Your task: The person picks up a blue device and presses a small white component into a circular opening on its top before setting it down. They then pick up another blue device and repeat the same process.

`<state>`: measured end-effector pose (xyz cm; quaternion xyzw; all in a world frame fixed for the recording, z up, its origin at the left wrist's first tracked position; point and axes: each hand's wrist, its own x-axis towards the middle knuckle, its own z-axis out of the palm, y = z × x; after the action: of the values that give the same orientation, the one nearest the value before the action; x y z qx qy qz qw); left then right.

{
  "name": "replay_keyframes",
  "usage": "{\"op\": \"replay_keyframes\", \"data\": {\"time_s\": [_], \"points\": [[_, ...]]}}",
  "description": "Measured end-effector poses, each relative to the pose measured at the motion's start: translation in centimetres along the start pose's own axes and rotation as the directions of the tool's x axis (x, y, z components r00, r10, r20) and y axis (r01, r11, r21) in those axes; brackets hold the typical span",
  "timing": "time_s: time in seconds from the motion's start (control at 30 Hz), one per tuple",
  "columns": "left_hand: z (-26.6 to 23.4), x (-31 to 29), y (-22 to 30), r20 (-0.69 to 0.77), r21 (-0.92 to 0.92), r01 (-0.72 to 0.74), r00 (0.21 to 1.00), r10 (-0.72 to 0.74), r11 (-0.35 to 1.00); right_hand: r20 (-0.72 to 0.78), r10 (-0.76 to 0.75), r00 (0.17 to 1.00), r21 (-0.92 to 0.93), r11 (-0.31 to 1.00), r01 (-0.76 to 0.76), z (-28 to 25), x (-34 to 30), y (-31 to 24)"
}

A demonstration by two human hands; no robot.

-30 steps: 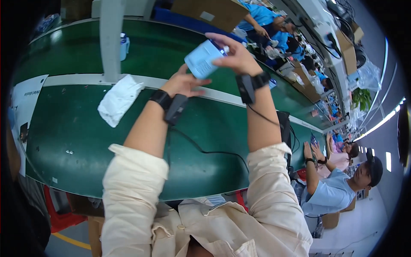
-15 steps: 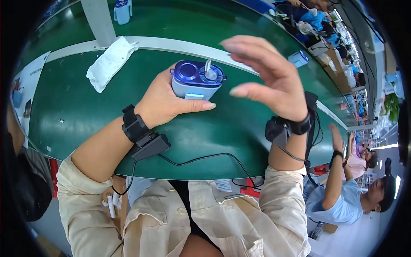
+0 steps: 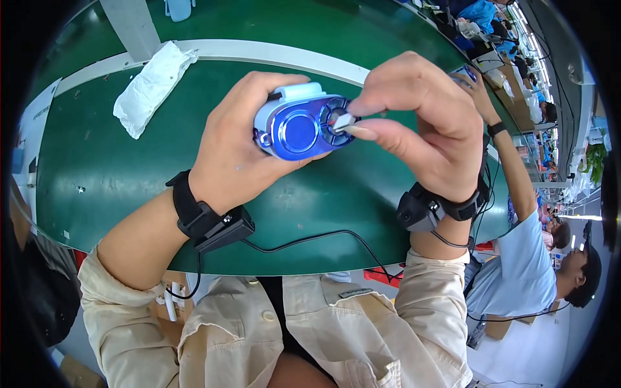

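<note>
My left hand (image 3: 236, 132) is wrapped round a small light-blue device (image 3: 297, 128) with a shiny blue end face turned up toward me. A round raised disc is on one side of that face, and a round spoked recess on the other. Finger and thumb of my right hand (image 3: 424, 123) pinch a small flat silvery piece (image 3: 343, 121) at the spoked recess. Whether the piece is fixed to the device cannot be seen. Both wrists wear black straps with small boxes.
A crumpled white plastic bag (image 3: 154, 87) lies on the green table (image 3: 310, 207) at left. A black cable (image 3: 310, 237) runs across the front. Beyond the pale rail (image 3: 272, 53) stands a light-blue item (image 3: 179, 9). At right a co-worker (image 3: 517, 278) reaches toward another blue device (image 3: 467, 73).
My left hand has tilted the device, turning its blue face toward me. My right hand has come in from open and closed on the silvery piece. The co-worker's arm has reached forward.
</note>
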<state>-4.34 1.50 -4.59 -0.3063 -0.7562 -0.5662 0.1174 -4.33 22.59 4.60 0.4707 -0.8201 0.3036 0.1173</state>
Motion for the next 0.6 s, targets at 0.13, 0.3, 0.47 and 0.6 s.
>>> {"op": "replay_keyframes", "data": {"time_s": [0.13,0.3,0.47,0.6], "points": [[0.1,-0.1,-0.3,-0.08,0.002,0.009,0.997,-0.008,1.0,-0.043,0.216,0.975,0.177,0.962,-0.206,1.2,-0.3,-0.5],[0.1,-0.2,-0.3,-0.124,0.018,0.034,0.992,-0.032,0.999,-0.111,0.533,0.839,0.528,0.747,-0.405,3.0,-0.2,-1.1],[0.0,-0.1,-0.3,-0.164,0.141,0.042,0.986,-0.018,0.989,-0.069,0.659,0.749,0.619,0.617,-0.485,3.2,0.2,-1.4],[0.0,-0.2,-0.3,-0.185,0.248,0.025,0.982,0.022,0.969,-0.103,0.681,0.725,0.601,0.623,-0.5,3.8,0.1,-1.4]]}}
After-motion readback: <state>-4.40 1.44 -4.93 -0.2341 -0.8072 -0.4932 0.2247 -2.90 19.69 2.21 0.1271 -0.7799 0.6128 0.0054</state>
